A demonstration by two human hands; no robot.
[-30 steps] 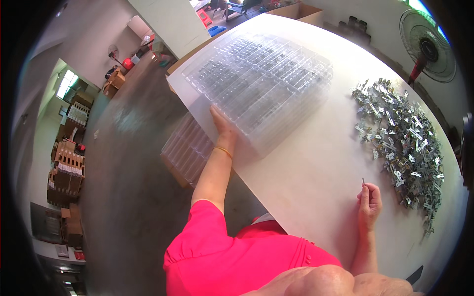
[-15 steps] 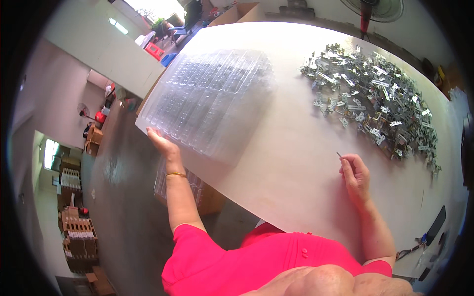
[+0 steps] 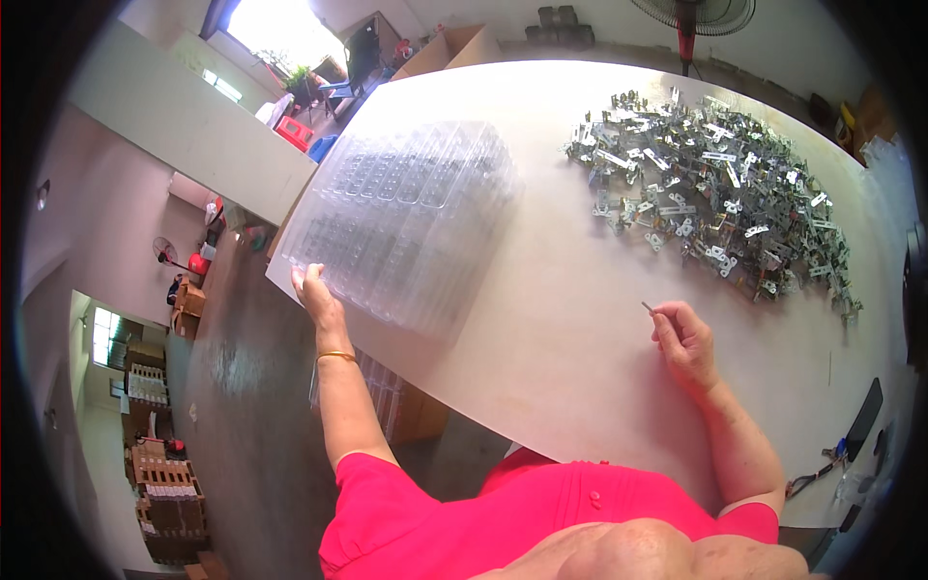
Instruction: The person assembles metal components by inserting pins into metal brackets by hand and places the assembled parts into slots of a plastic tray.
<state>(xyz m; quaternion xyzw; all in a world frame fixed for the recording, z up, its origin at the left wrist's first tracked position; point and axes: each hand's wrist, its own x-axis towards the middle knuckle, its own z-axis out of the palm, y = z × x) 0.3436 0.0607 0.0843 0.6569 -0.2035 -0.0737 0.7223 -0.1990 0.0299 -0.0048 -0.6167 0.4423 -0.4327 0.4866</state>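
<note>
A stack of clear plastic blister trays [image 3: 416, 184] with rows of long pockets lies on the left part of the white table [image 3: 541, 319]. At the stack's near-left corner, my left hand [image 3: 317, 295] has its fingers and thumb bent around the tray edge. How many trays it grips is not visible. My right hand [image 3: 684, 343] hovers over the table's right side, thumb and fingers pinched on a small thin metal piece [image 3: 648, 306], whose tip pokes out. Beyond it spreads a wide heap of small metal brackets [image 3: 715, 193].
More clear trays [image 3: 380, 387] and a cardboard box [image 3: 420, 411] sit below the table's near-left edge. A dark flat object [image 3: 860, 420] and a tool with dark handles [image 3: 812, 476] lie at the right. A fan [image 3: 688, 19] stands behind the table.
The whole view has shifted slightly. My left hand has moved a little inward along the tray corner, its fingers more bent. My right hand still pinches the metal piece.
</note>
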